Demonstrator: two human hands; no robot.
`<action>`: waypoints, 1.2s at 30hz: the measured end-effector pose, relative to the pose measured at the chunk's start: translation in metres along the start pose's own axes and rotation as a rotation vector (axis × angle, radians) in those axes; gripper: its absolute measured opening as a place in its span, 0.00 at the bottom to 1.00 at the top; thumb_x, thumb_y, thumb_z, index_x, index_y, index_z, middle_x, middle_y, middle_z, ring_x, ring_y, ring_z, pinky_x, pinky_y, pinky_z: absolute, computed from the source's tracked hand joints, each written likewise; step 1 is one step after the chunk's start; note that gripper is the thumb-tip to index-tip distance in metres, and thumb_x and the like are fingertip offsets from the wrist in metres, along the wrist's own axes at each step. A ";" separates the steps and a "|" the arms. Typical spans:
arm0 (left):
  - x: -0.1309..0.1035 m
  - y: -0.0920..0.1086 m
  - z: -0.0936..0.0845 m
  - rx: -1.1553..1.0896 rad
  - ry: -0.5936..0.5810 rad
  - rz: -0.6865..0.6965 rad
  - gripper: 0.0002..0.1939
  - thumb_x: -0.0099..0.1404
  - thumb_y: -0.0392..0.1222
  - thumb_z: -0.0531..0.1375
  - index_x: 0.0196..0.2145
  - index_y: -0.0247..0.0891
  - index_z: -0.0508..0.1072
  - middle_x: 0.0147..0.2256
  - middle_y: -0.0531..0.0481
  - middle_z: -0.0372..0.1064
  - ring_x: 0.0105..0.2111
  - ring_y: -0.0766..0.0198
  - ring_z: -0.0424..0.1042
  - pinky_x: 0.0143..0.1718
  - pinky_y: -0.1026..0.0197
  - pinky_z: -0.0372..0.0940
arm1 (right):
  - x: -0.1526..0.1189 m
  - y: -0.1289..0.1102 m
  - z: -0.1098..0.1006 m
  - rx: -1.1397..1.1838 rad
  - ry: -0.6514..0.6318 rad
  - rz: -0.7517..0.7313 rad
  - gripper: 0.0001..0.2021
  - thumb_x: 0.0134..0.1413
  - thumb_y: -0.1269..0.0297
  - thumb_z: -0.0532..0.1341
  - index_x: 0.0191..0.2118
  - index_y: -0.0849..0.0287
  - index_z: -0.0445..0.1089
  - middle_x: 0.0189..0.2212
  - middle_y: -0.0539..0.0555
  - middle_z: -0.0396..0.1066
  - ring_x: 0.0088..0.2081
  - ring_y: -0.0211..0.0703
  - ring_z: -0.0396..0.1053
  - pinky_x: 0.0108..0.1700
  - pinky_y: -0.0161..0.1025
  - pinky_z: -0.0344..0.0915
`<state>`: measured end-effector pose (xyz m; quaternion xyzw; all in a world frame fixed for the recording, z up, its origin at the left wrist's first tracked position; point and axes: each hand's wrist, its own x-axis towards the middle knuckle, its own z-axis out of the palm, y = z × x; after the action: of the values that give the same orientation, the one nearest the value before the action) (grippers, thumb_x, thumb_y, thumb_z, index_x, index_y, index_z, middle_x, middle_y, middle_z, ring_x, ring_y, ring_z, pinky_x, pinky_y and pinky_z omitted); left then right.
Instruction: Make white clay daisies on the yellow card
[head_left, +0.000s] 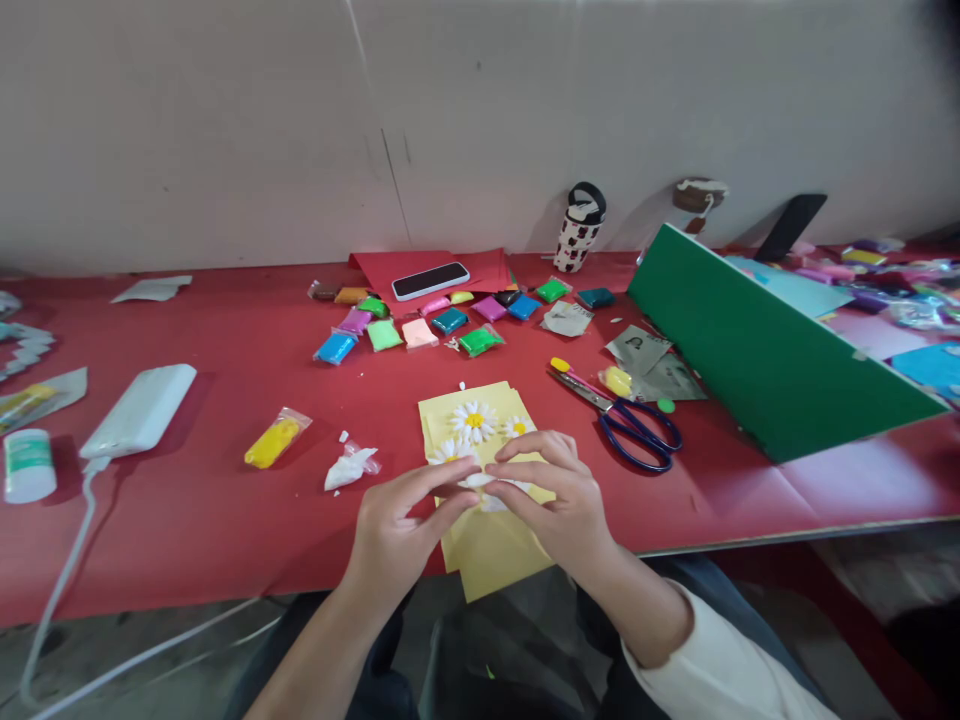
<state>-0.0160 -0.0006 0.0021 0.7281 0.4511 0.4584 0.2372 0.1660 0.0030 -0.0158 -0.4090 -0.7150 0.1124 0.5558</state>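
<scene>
My left hand (pixel 405 510) and my right hand (pixel 564 500) meet above pale yellow paper (pixel 499 560). Between their fingertips is a small white piece of clay (pixel 478 481), pinched from both sides. On the paper lie a large white daisy with a yellow centre (pixel 474 421), a smaller daisy (pixel 517 428) and another daisy (pixel 448 451), partly covered by my left fingers. More white shows beneath my right fingers, but its shape is hidden. A lump of white clay (pixel 349 468) on a clear wrapper sits left of my left hand.
Blue-handled scissors (pixel 637 430) and a green board (pixel 757 340) are on the right. Several coloured clay packets (pixel 450 320) and a phone (pixel 430 281) lie farther back, near a patterned tumbler (pixel 579 230). A yellow packet (pixel 276 440) and white power bank (pixel 141 408) with cable are left.
</scene>
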 end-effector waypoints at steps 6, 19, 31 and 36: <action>0.001 -0.003 0.000 0.006 0.005 0.027 0.07 0.60 0.37 0.65 0.37 0.44 0.80 0.35 0.55 0.80 0.33 0.66 0.80 0.37 0.70 0.73 | 0.001 0.001 -0.002 -0.019 0.010 -0.028 0.03 0.54 0.62 0.67 0.35 0.51 0.77 0.33 0.50 0.75 0.37 0.41 0.72 0.42 0.44 0.62; -0.001 -0.004 0.002 0.036 -0.065 0.068 0.15 0.57 0.41 0.68 0.43 0.41 0.78 0.39 0.50 0.80 0.37 0.63 0.80 0.39 0.68 0.73 | 0.000 0.001 -0.004 -0.035 0.011 -0.062 0.03 0.54 0.63 0.66 0.31 0.49 0.78 0.33 0.49 0.76 0.37 0.40 0.71 0.42 0.44 0.60; -0.004 -0.002 0.005 -0.393 -0.205 -0.370 0.26 0.53 0.47 0.70 0.50 0.47 0.74 0.46 0.50 0.77 0.44 0.58 0.78 0.45 0.61 0.74 | 0.000 -0.001 -0.005 -0.017 0.011 -0.056 0.02 0.54 0.64 0.66 0.32 0.49 0.78 0.33 0.49 0.76 0.37 0.40 0.71 0.43 0.44 0.59; -0.002 0.003 0.011 -0.624 -0.272 -0.677 0.16 0.56 0.52 0.67 0.35 0.37 0.81 0.35 0.47 0.80 0.37 0.55 0.79 0.42 0.56 0.75 | -0.001 0.000 -0.003 -0.074 0.021 -0.111 0.04 0.55 0.65 0.66 0.32 0.47 0.77 0.33 0.48 0.76 0.36 0.38 0.70 0.43 0.43 0.58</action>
<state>-0.0048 -0.0027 -0.0017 0.4877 0.4688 0.3694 0.6371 0.1684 0.0011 -0.0158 -0.3901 -0.7342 0.0506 0.5533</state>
